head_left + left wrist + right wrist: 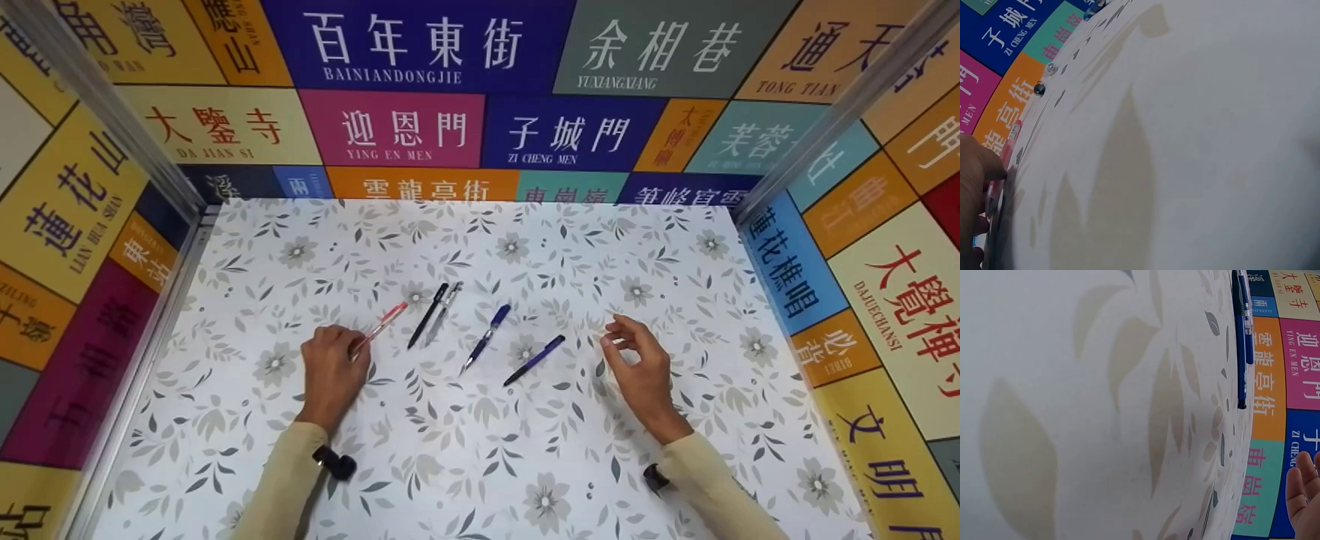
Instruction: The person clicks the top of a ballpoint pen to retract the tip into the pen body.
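My left hand (334,367) pinches a red pen (384,324) by its lower end, at the left of the row of pens. In the left wrist view the red pen (1009,147) leans up past the thumb. Just right of it lie a black pen (427,316) and a clear-barrelled pen (444,311), side by side. Farther right are a blue pen with a light grip band (487,337) and a blue-and-black pen (534,360). My right hand (637,360) holds nothing, right of the last pen, its fingers loosely bent. The right wrist view shows its fingertips (1296,486).
A white table covering (450,465) with grey leaves and flowers lies under everything. Panels (390,127) of coloured signs stand along the back and both sides, with metal corner posts (847,105). Dark bands (335,463) are strapped at both wrists.
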A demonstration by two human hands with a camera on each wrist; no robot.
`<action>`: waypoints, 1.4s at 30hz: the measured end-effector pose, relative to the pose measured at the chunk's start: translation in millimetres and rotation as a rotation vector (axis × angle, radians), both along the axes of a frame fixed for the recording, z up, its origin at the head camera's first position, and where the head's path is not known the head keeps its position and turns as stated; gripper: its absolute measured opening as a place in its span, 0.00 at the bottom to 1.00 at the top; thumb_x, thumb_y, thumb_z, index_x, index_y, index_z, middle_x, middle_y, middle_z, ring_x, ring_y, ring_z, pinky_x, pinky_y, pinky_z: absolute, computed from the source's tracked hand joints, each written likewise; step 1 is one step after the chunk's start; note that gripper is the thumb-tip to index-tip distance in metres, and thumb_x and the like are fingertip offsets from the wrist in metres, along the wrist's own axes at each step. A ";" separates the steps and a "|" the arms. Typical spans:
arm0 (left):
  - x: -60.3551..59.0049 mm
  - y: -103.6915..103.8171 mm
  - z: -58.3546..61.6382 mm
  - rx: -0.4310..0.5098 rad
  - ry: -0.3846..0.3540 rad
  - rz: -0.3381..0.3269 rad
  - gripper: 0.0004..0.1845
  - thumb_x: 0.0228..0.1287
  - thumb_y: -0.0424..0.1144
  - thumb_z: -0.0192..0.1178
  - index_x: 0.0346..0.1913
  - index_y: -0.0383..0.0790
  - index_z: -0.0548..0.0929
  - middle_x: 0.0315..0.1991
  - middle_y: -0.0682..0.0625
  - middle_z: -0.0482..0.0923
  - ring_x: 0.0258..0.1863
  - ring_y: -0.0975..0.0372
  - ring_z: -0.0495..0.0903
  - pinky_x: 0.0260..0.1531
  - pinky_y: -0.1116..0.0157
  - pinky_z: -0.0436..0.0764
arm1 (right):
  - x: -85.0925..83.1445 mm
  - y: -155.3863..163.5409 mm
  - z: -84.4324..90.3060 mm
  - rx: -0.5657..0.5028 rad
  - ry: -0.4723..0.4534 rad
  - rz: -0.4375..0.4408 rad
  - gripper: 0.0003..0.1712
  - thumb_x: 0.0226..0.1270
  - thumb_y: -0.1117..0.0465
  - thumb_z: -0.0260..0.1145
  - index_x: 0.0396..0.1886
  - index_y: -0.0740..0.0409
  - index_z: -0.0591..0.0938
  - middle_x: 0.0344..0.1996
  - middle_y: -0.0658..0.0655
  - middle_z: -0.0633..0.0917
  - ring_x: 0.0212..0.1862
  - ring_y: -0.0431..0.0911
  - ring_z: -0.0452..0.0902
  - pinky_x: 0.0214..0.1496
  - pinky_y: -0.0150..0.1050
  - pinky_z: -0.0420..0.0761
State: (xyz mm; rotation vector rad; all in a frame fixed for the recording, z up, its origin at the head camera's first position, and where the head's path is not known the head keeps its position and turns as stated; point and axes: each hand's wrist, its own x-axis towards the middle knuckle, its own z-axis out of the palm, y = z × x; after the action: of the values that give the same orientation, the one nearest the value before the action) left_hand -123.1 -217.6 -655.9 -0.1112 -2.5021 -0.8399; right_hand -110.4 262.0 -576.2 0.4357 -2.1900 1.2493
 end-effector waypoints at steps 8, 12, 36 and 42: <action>1.1 2.3 7.8 0.052 -0.024 -0.028 0.06 0.64 0.31 0.73 0.42 0.33 0.92 0.40 0.41 0.86 0.45 0.44 0.80 0.51 0.41 0.72 | 1.8 1.3 -1.6 -0.008 -0.031 -0.002 0.25 0.64 0.84 0.73 0.62 0.75 0.83 0.46 0.73 0.88 0.44 0.66 0.85 0.50 0.31 0.84; 1.8 5.8 12.7 0.076 -0.026 -0.077 0.08 0.66 0.32 0.73 0.46 0.34 0.92 0.44 0.41 0.87 0.49 0.44 0.80 0.53 0.42 0.72 | 1.9 0.9 -2.3 -0.030 -0.045 0.002 0.24 0.65 0.84 0.73 0.61 0.76 0.83 0.45 0.74 0.88 0.45 0.66 0.85 0.50 0.30 0.83; -15.0 41.3 12.7 0.109 0.051 -0.208 0.10 0.65 0.34 0.75 0.47 0.34 0.91 0.46 0.42 0.87 0.51 0.46 0.82 0.51 0.43 0.74 | -13.8 31.0 -44.7 0.145 -0.020 0.006 0.26 0.68 0.76 0.77 0.65 0.64 0.85 0.48 0.62 0.89 0.47 0.57 0.87 0.52 0.35 0.84; -18.7 55.6 12.8 0.079 0.030 -0.190 0.10 0.66 0.33 0.74 0.48 0.35 0.91 0.48 0.43 0.88 0.52 0.46 0.82 0.51 0.43 0.73 | -14.4 33.2 -46.4 0.163 0.011 0.015 0.26 0.67 0.76 0.77 0.64 0.66 0.85 0.48 0.64 0.89 0.47 0.57 0.87 0.51 0.37 0.84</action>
State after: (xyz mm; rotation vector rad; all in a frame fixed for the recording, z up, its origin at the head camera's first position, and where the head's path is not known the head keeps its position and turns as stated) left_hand -141.8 -162.0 -643.1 -0.3367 -2.4543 -1.0049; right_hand -124.8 295.1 -622.6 0.5234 -2.2921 1.0767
